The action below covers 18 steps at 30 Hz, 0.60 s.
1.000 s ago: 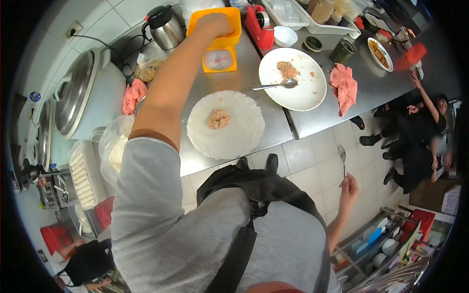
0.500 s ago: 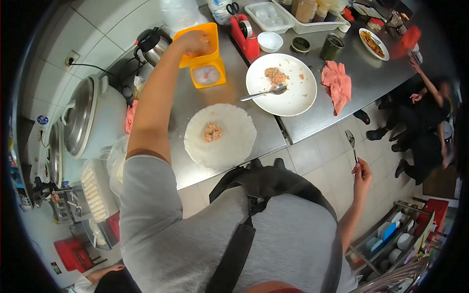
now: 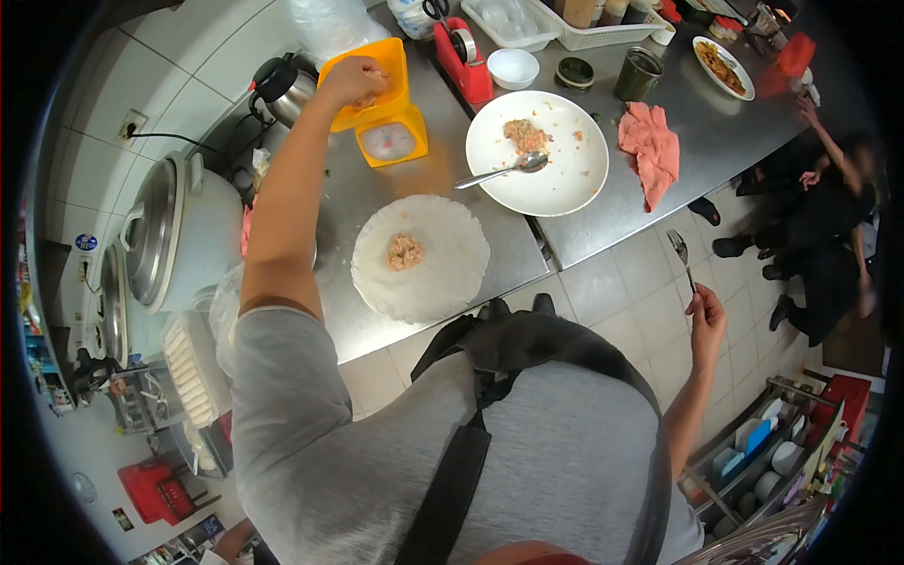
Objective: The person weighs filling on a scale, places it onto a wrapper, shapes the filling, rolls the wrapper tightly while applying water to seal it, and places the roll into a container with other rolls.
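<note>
My left hand point(image 3: 354, 81) reaches into the yellow tray point(image 3: 394, 58) on top of a yellow dial scale point(image 3: 392, 139). Its fingers are drawn together over pinkish-orange bits of food in the tray; what they hold is partly hidden. Out over the floor on the right, my right hand point(image 3: 706, 318) is closed round a fork point(image 3: 679, 252), tines up. In front of me lies a round white sheet of dough point(image 3: 428, 292) with a small mound of pinkish filling point(image 3: 405, 252) on it. A white plate point(image 3: 556, 196) beside it holds more filling and a spoon point(image 3: 504, 171).
Behind the plate stand a red tape dispenser point(image 3: 461, 71), a white bowl point(image 3: 513, 68) and a green tin point(image 3: 639, 73). A pink cloth point(image 3: 648, 151) lies to the right. A thermos point(image 3: 287, 89) and a lidded pot point(image 3: 193, 235) are on the left. Other people point(image 3: 829, 217) stand at far right.
My left hand has drawn back slightly within the yellow tray, and its fingers look more bunched. My right hand with the fork has shifted a little to the right. The view has shifted slightly.
</note>
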Each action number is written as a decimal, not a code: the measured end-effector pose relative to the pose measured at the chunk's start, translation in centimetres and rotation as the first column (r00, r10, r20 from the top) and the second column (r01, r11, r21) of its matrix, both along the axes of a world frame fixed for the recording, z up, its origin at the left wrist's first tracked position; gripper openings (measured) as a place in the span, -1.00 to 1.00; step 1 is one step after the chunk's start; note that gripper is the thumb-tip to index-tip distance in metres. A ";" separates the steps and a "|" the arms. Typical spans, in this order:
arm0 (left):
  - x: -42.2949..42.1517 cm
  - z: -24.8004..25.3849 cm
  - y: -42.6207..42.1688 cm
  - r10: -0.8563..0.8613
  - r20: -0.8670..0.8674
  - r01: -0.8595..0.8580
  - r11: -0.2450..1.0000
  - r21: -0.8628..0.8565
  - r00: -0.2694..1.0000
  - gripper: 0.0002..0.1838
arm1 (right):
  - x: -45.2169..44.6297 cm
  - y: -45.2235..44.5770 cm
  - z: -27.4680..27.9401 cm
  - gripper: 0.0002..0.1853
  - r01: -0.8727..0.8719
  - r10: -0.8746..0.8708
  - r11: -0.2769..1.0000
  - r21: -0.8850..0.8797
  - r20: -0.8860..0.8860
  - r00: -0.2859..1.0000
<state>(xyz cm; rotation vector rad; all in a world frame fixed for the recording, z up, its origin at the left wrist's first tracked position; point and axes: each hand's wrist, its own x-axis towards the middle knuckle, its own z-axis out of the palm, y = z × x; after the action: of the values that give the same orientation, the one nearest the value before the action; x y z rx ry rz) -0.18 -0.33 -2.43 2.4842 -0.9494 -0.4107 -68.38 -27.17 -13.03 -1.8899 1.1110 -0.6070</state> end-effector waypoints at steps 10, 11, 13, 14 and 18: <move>-6.5 6.9 -1.7 -0.091 -0.210 -0.034 0.849 -0.528 0.973 -0.58 | 1.2 0.3 1.2 -0.76 0.016 -0.016 1.000 -0.001 -0.021 1.000; -8.6 7.0 -2.9 -0.105 -0.216 -0.024 0.853 -0.521 0.971 -0.58 | 1.2 0.2 1.0 -0.76 0.032 -0.032 0.999 0.007 -0.027 0.999; -13.6 6.4 -6.0 -0.405 -0.147 0.266 0.792 -0.550 0.903 -0.59 | 1.1 -0.2 0.4 -0.77 0.026 -0.026 1.000 -0.003 -0.017 1.000; -16.1 5.1 -7.6 -0.454 -0.167 0.321 0.803 -0.503 0.875 -0.60 | 1.1 -0.1 0.5 -0.77 0.034 -0.034 0.999 0.002 -0.021 0.999; -24.6 -6.5 -12.8 -0.537 -0.079 0.502 0.824 -0.262 0.840 -0.60 | 0.6 0.2 0.4 -0.76 0.028 -0.028 1.000 0.005 -0.022 0.999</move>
<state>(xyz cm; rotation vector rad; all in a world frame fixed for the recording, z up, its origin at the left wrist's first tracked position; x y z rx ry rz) -24.80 -13.09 -8.97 1.9241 -1.5206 -0.6090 -67.77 -26.97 -12.60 -1.8828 1.1538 -0.6002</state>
